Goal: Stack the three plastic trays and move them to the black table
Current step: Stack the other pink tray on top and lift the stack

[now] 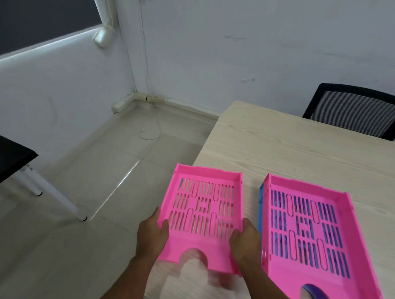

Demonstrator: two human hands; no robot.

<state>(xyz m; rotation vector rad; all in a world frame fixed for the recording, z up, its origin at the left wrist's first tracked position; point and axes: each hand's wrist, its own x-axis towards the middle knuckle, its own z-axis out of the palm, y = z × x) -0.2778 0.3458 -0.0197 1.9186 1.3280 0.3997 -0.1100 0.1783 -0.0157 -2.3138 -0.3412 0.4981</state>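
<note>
At the far left edge a corner of the black table (4, 158) shows, standing on white legs over the pale tiled floor (102, 178), well apart from the trays. A thin white cable (150, 132) lies looped on the floor near the wall corner.

The left hand (152, 234) grips the left side wall of a pink tray (202, 246), thumb hooked over the rim into the tray and the other fingers wrapped outside. This tray is empty; through its slotted bottom the light wood table (296, 150) shows. It sits over the table's left edge, its left side overhanging the floor, and its near end with the half-round notch is blurred. Whether it rests on the table or is lifted just clear of it cannot be told. The right hand (246, 242) clasps the same tray's right side wall, thumb over the rim, so the tray lies between the two hands.

Just beside the right hand, a second pink tray (304, 269) sits nested in a blue tray (260, 208), whose blue shows along the left side, through the slots and at the near notch. The second pink tray holds nothing. This pair rests on the table, close to the held tray but not touching it.

Beyond the table's far right side stands a black mesh chair (356, 110).
</note>
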